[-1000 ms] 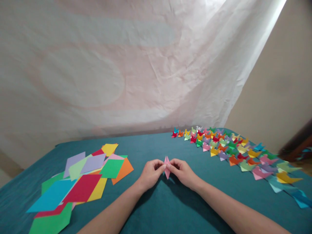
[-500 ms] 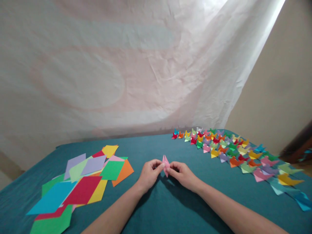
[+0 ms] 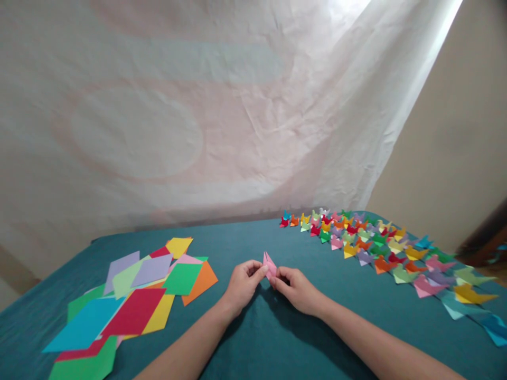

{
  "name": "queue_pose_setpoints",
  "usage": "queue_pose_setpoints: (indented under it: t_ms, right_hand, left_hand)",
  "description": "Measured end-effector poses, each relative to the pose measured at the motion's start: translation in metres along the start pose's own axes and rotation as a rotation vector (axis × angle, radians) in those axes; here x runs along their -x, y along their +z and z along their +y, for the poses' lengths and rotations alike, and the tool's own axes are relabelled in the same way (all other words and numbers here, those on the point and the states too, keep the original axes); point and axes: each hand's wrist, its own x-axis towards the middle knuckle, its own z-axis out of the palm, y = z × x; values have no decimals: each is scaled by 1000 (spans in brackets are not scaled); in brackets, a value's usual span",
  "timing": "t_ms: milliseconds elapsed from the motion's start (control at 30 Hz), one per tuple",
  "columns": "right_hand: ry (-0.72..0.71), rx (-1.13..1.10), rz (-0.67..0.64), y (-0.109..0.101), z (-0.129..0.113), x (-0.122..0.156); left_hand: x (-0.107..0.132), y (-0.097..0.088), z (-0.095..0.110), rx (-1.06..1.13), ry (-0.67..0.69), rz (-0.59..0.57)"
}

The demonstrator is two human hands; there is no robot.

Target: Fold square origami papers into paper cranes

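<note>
A small folded piece of pink paper (image 3: 270,265) is held up between both hands at the middle of the table, with two narrow points rising at its top. My left hand (image 3: 246,283) pinches its left side between thumb and fingers. At its lower right edge, my right hand (image 3: 295,287) is closed on the paper with thumb and index finger. The fingertips hide part of the lower folds.
Loose coloured paper sheets (image 3: 137,311) lie overlapping on the left of the teal cloth-covered table (image 3: 245,343). Rows of small folded paper birds (image 3: 380,240) stand on the right. A pale printed sheet (image 3: 222,132) hangs behind the table.
My right thumb and fingers have slid down toward the lower right edge of the pink paper, baring more of its right side. My left hand keeps its pinch.
</note>
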Motion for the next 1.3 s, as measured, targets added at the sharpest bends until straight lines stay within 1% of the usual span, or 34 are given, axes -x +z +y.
queue_pose_setpoints:
  t_ms: [100, 267, 500, 733, 967, 1200, 1300]
  right_hand:
    - [-20, 39, -2, 0, 1, 0]
    - [-27, 26, -59, 2, 5, 0]
    - [-43, 43, -25, 1, 3, 1]
    - [3, 10, -61, 0, 2, 0]
    - [-10, 34, -69, 0, 5, 1]
    - [6, -21, -109, -3, 2, 0]
    - [3, -69, -56, -4, 0, -1]
  left_hand:
    - [0, 1, 0, 20, 6, 13]
    - [0, 2, 2, 48, 17, 39]
    - [1, 3, 2, 51, 11, 56]
    - [1, 2, 5, 52, 8, 59]
    - [0, 1, 2, 37, 16, 68]
    - [-2, 1, 0, 44, 29, 40]
    - [-2, 1, -2, 41, 34, 10]
